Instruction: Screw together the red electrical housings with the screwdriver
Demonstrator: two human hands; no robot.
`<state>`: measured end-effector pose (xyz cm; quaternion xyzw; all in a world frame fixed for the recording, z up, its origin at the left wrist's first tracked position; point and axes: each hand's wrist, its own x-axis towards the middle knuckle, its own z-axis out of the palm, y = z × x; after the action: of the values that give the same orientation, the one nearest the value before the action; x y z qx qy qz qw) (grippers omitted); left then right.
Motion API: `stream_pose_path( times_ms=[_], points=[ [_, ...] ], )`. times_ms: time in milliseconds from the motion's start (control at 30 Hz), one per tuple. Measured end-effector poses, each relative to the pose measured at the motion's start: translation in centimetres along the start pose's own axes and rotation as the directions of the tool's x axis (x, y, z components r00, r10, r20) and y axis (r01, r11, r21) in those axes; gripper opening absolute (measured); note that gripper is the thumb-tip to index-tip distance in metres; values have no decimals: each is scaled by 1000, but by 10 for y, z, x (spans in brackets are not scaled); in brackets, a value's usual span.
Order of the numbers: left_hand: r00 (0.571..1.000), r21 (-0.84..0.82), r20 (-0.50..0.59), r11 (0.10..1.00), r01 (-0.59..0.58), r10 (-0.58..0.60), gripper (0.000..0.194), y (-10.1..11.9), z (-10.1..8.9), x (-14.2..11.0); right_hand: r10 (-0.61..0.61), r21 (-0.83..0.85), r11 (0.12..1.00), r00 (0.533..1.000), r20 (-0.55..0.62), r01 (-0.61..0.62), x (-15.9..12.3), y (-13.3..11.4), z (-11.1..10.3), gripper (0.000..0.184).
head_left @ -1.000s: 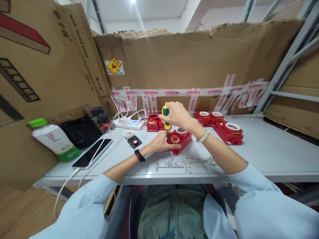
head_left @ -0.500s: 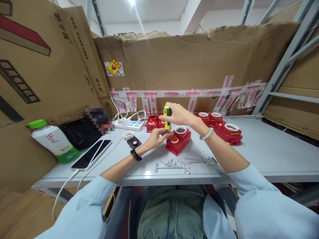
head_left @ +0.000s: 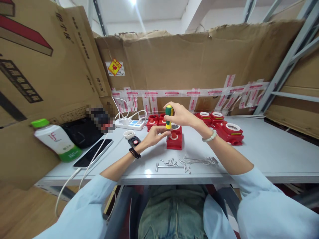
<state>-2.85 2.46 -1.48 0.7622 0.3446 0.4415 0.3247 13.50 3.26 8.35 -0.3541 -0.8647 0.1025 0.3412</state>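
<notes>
My right hand [head_left: 180,114] is closed round the green and yellow handle of a screwdriver [head_left: 168,116], which stands upright over the left side of a red box [head_left: 174,144]. The box has a red knob in a white ring at the front and a larger white ring behind. Just below the handle, my left hand [head_left: 156,135] pinches with thumb and forefinger close to the shaft and the box; what lies between the fingertips is hidden. Loose screws [head_left: 171,162] lie in front of the box, with a T-shaped metal rod [head_left: 169,167] beside them.
More red boxes [head_left: 230,134] stand at the right and behind. To the left are a white ring [head_left: 129,134], a black plate with a red button [head_left: 135,141], a power strip [head_left: 131,124], a phone [head_left: 93,153] and a bottle [head_left: 56,141]. Cardboard [head_left: 159,63] walls the back.
The red box has turned, so its front now faces me squarely instead of at an angle. The screwdriver has stayed upright in my right hand, and both hands keep nearly the same place.
</notes>
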Motion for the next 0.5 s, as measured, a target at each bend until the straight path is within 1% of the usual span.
stream_pose_path(
  times_ms=[67, 167, 233, 300, 400, 500],
  points=[
    [1000, -21, -15, 1000, 1, -1, 38, 1, 0, 0, 3, -28, 1000, 1000, -31, -4, -1, 0, 3, 13],
    [998, -21, -43, 999, 34, -35, 37, -2, 0, 2, 9, -77, 997, 993, -114, -18, -2, -2, 6, 23],
    [997, -37, -49, 998, 50, -52, 34, -6, 1, 4, 7, -74, 997, 990, -144, -18, -1, -2, 8, 24],
    [996, -59, -61, 996, 63, -67, 33, -11, 2, 6, 13, -70, 997, 988, -152, -24, -1, -2, 9, 25],
    [991, -54, -113, 996, 67, -73, 34, -13, 3, 7, 53, -135, 988, 984, -168, -76, 0, -1, 11, 26],
    [990, -18, -132, 999, 49, -51, 34, -11, 3, 6, 52, -150, 986, 989, -138, -73, 0, 0, 10, 24]
  ],
)
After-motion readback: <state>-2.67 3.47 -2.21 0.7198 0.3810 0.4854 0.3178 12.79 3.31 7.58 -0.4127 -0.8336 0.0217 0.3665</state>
